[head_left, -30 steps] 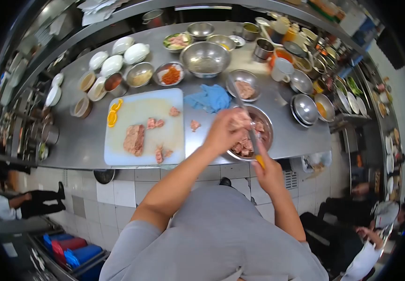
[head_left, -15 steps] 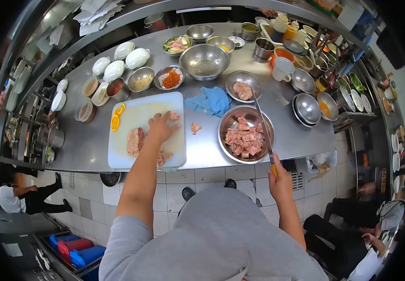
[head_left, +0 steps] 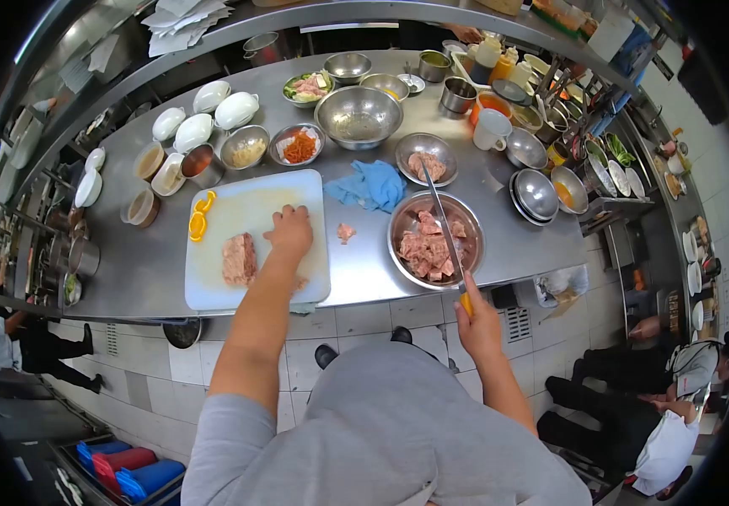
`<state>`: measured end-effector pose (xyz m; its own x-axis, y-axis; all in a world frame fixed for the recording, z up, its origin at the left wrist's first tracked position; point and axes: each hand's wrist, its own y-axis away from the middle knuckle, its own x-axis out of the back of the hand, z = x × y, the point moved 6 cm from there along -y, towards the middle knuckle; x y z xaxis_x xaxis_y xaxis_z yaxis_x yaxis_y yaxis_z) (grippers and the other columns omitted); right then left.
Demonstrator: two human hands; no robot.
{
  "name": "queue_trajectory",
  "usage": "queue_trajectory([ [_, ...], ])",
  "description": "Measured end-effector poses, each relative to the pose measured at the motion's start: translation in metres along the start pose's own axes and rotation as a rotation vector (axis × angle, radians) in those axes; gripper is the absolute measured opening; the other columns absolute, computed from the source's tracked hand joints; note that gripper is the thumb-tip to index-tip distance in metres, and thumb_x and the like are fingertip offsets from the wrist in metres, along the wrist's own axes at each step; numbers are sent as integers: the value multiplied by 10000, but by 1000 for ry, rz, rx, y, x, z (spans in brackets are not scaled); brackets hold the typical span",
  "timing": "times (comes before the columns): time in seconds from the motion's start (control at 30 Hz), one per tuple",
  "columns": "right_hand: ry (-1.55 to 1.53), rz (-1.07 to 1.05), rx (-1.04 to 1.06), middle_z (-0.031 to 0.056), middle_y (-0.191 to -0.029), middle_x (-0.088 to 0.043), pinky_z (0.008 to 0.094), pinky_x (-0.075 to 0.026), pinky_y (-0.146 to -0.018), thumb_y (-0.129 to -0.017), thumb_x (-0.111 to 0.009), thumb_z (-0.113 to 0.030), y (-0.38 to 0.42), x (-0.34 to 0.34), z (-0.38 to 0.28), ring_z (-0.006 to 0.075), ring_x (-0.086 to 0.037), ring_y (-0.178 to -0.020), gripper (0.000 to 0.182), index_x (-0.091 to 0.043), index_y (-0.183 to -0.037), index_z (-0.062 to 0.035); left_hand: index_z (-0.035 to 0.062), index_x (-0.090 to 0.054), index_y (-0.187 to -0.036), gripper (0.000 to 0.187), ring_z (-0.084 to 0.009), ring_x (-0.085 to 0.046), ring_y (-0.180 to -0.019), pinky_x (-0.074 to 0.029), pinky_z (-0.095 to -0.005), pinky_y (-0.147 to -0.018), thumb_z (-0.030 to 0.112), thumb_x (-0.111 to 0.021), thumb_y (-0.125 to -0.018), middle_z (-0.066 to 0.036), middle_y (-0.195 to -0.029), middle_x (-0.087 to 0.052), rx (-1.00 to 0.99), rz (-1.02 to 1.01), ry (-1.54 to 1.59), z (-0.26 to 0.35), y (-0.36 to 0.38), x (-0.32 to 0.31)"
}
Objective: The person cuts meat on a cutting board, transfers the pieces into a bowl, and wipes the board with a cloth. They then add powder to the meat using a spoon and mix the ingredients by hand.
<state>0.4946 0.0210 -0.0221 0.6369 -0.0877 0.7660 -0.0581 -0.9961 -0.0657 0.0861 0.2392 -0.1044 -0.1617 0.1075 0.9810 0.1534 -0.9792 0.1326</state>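
My left hand (head_left: 290,234) is low over the white cutting board (head_left: 255,192), fingers curled together on a small piece of raw meat that they mostly hide. To its left lies a larger block of raw meat (head_left: 239,260). Orange slices (head_left: 198,226) sit at the board's upper left. In my right hand (head_left: 478,325) is a knife (head_left: 444,221) with a yellow handle, its long blade slanting over the steel bowl of cut meat chunks (head_left: 426,251). The blade's tip reaches a smaller bowl (head_left: 402,153) holding a lump of pale meat (head_left: 427,166).
A blue cloth (head_left: 370,185) and a meat scrap (head_left: 346,233) lie right of the board. Behind are a large steel bowl (head_left: 359,115), a bowl of shredded orange food (head_left: 300,148) and white dishes (head_left: 236,110). Stacked bowls (head_left: 537,196) stand right. Other people stand at both sides.
My left hand's spread fingers have drawn together over the small meat piece, which is now out of sight. The knife still slants over the bowl. The whole view has shifted slightly.
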Motion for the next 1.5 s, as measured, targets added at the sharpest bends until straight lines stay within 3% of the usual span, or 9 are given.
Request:
queue_trajectory([
  [0.1, -30, 54, -17, 237, -1072, -728, 468, -555, -821, -998, -696, -139, 11, 2, -2, 431, -708, -942, 687, -438, -1633, -185, 265, -565, -1489, 591, -369, -464, -1396, -436, -703, -1069, 477, -711, -957, -111, -1463, -523, 57, -174, -8, -16, 28, 25],
  [0.2, -55, 112, -72, 245, -1059, -726, 460, -556, -809, -998, -699, -139, 27, -1, 7, 425, -712, -927, 683, -442, -1630, -174, 228, -571, -1483, 735, -391, -450, -1405, -442, -608, -1120, 556, -787, -861, -162, -1469, -517, -254, -379, 53, -31, 67, 26],
  [0.47, -66, 153, -195, 243, -1036, -730, 436, -564, -814, -994, -704, -116, 51, 5, 29, 428, -719, -921, 647, -483, -1601, -143, 209, -626, -1400, 832, -398, -442, -1393, -498, -506, -1096, 322, -963, -647, -138, -1476, -508, -579, -122, 171, -41, 122, 26],
  [0.67, -92, 155, -193, 271, -1295, -706, 393, -563, -916, -1007, -676, -110, 49, 12, 25, 417, -731, -1101, 650, -456, -1618, -130, 169, -654, -1347, 591, -429, -554, -1268, -511, -492, -1064, 66, -798, -783, -197, -1379, -556, -497, 54, 411, -66, 114, 4],
  [1.03, -92, 153, -152, 276, -1116, -736, 405, -569, -830, -1001, -697, -123, 38, 11, 46, 419, -747, -975, 655, -465, -1614, -141, 104, -640, -1339, 607, -370, -641, -1089, -561, -462, -934, 19, -707, -742, -200, -1186, -654, -185, 118, 226, -62, 57, 3],
  [1.1, -98, 176, -134, 275, -1082, -738, 404, -568, -813, -1000, -699, -124, 37, 12, 51, 417, -748, -948, 656, -467, -1613, -141, 83, -620, -1378, 593, -259, -696, -982, -592, -378, -763, 18, -707, -795, -150, -1181, -677, 118, -115, 992, -65, 44, -15],
  [1.3, -126, 163, -111, 265, -1008, -732, 409, -563, -778, -1003, -697, -129, 26, 10, 74, 402, -735, -872, 659, -460, -1618, -141, 81, -581, -1462, 594, -195, -705, -1015, -617, -304, -724, 83, -751, -893, -127, -1258, -675, -203, -386, 1428, 130, 70, 66],
  [1.43, -125, 134, -110, 262, -971, -726, 405, -560, -763, -1009, -691, -132, 14, 21, 78, 392, -733, -848, 665, -446, -1627, -147, 84, -600, -1460, 545, -291, -700, -1128, -634, -411, -839, 113, -727, -930, -172, -1379, -639, -141, -399, 1397, 168, 54, 49],
  [1.5, -106, 126, -103, 262, -969, -726, 400, -559, -760, -1010, -690, -132, 8, 26, 84, 392, -734, -849, 666, -444, -1629, -154, 79, -629, -1428, 493, -421, -674, -1204, -579, -509, -999, 119, -685, -940, -230, -1469, -576, -518, 6, 454, 146, 18, -4],
])
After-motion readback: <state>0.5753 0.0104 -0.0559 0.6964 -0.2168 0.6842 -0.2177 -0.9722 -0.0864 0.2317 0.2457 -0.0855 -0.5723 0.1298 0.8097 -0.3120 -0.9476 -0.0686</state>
